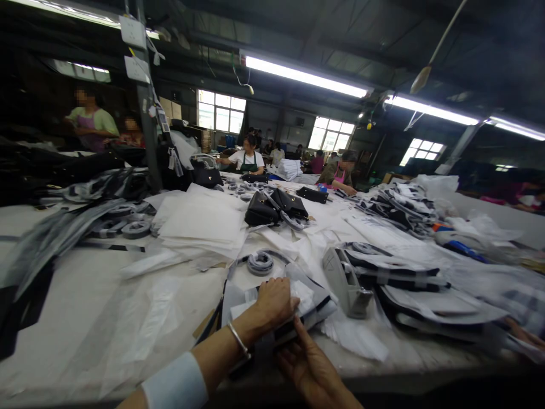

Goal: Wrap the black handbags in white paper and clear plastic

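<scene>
A dark bag partly covered in white wrapping point(313, 289) lies at the table's front edge, its wrapped handle arching away from me. My left hand point(275, 304), a bracelet on its wrist, rests on top with fingers curled into the wrapping; what lies beneath the fingers is hidden. At the bag's near edge, my right hand point(309, 363) grips it, thumb along the upper side and fingers partly hidden below. Just beyond the bag sits a coiled, wrapped strap point(260, 263).
Right of the bag stands a grey tape dispenser point(349, 281), beside stacked wrapped bags point(443, 307). White paper sheets point(200, 218) and black handbags point(261, 209) lie farther back. Wrapped straps point(85, 227) cover the left. Another person's hand point(523, 332) touches the right-hand stack; several people work behind.
</scene>
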